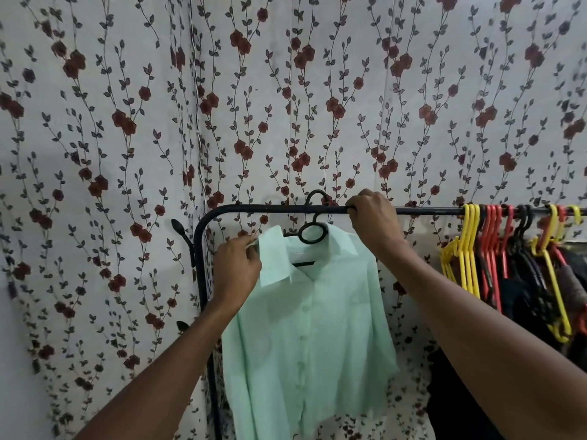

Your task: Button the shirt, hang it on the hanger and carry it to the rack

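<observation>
The right hand (pixel 371 217) grips the rack (pixel 254 208) rail, apparently steadying it. The left hand (pixel 238 265) pinches the buttoned shirt (pixel 311 312) at its collar, likely straightening it on the hooked hanger (pixel 313 231).

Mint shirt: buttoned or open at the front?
Buttoned. The mint shirt hangs on the black hanger with its placket closed and buttons running down the middle; only the collar is spread.

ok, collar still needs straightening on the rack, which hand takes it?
Left. The left hand already pinches the shirt collar; the right hand grips the rack rail.
</observation>
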